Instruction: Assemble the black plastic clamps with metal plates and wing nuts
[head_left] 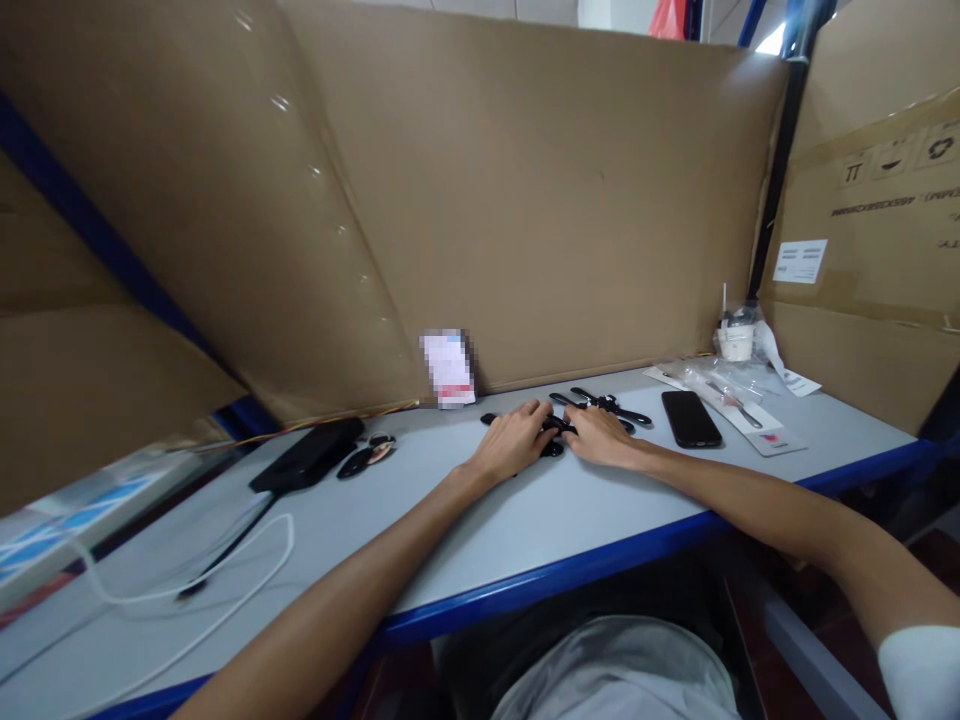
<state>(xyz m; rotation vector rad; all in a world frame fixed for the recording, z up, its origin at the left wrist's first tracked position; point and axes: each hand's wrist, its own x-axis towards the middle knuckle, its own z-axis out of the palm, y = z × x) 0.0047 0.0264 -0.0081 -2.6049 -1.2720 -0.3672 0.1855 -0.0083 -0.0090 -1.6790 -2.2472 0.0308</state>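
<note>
My left hand [511,442] and my right hand [602,437] meet over the table. Their bent fingers close on a glossy black part [556,424] with slim arms, and the hands cover much of it. A rounded black end [553,450] shows below, between the hands, and another narrow tip [489,419] sticks out left of my left hand. Just behind my right hand lies a similar black piece with rounded, blade-like arms [636,416]. What kind of object these parts are is too small to make out.
A phone [690,419] lies to the right, near clear packaging on a card [784,442] and a lidded cup [736,340]. A blurred-out screen [448,368] leans on the cardboard [570,200]. Leftward are a black box [311,458], sunglasses [356,461] and a white cable [247,540].
</note>
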